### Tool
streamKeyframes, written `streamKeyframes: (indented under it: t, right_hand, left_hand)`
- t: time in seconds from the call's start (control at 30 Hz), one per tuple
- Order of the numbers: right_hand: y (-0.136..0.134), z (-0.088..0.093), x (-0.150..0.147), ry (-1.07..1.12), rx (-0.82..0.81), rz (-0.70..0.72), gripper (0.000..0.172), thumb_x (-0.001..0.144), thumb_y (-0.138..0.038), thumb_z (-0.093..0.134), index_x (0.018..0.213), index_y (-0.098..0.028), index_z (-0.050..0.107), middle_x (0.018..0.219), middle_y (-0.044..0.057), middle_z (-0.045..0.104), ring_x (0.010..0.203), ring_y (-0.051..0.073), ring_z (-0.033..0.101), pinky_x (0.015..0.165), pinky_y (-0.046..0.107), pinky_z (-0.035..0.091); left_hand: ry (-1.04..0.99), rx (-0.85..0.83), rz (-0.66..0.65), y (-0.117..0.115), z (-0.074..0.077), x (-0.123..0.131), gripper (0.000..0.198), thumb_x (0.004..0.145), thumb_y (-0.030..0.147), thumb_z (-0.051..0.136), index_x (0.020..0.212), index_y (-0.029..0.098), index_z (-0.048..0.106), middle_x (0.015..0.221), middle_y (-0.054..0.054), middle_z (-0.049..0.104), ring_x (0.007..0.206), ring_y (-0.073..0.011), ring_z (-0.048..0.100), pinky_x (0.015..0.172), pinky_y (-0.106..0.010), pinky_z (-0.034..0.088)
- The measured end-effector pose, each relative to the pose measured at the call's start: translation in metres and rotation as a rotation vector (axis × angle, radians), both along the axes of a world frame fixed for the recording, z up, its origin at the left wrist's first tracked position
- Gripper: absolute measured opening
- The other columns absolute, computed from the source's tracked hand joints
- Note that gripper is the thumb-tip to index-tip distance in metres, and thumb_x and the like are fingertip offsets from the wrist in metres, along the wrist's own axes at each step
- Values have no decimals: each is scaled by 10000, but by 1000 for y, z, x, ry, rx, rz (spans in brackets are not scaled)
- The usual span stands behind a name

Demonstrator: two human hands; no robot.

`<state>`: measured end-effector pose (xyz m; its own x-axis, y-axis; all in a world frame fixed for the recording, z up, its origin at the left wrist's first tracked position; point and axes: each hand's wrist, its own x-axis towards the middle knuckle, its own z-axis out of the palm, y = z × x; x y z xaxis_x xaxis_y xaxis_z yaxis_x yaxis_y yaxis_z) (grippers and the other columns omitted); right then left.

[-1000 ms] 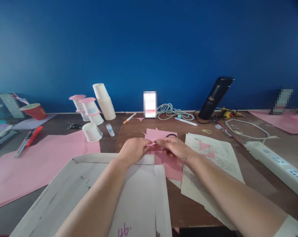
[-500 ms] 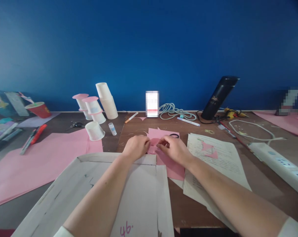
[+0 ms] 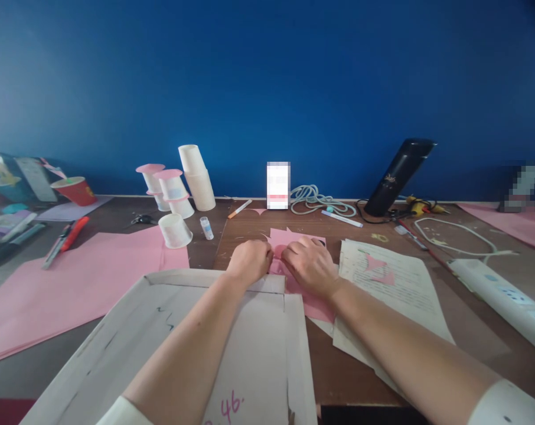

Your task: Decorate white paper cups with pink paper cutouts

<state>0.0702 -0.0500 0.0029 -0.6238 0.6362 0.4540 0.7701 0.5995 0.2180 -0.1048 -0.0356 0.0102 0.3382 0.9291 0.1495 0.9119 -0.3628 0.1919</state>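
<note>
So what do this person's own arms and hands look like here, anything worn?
Both forearms are bare. The left hand and right hand wear no gloves, and no rings or watch show. A white sleeve edge shows near the left elbow, and a white cuff on the right arm.

A brown desk (image 3: 466,313) carries pink sheets (image 3: 72,283) at left, a white board (image 3: 170,342) at front, printed papers (image 3: 395,283) at right, a power strip (image 3: 502,295), paper cups (image 3: 192,177) and a coiled cable (image 3: 316,200) near the blue wall, a red cutter (image 3: 70,233), a marker (image 3: 342,218)
</note>
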Motion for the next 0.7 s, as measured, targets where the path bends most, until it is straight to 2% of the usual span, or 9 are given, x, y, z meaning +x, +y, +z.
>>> streamKeyframes:
  t: [0.33, 0.57, 0.7]
  right_hand:
    - [1, -5, -2, -64, 80, 71, 157, 851, -120, 514, 747, -181, 614, 751, 41, 625, 753, 193, 436, 704, 368, 227]
    - [1, 2, -8, -153, 93, 154, 144, 852, -108, 515, 777, -183, 612, 748, 33, 613, 760, 197, 435, 720, 364, 246]
    - [2, 8, -12, -240, 61, 200, 190, 878, -87, 483, 784, -174, 623, 764, 36, 628, 793, 200, 442, 723, 362, 248]
  left_hand:
    - [1, -25, 19, -2, 3, 2, 277, 844, 272, 416, 759, 194, 668, 792, -79, 686, 732, -214, 629, 615, -288, 420]
    - [40, -37, 32, -1, 3, 4, 300, 850, 259, 395, 800, 176, 679, 839, -102, 690, 778, -222, 643, 648, -294, 452]
    - [30, -54, 38, -2, 7, 4, 301, 853, 262, 397, 819, 176, 683, 885, -115, 698, 823, -247, 651, 672, -317, 471]
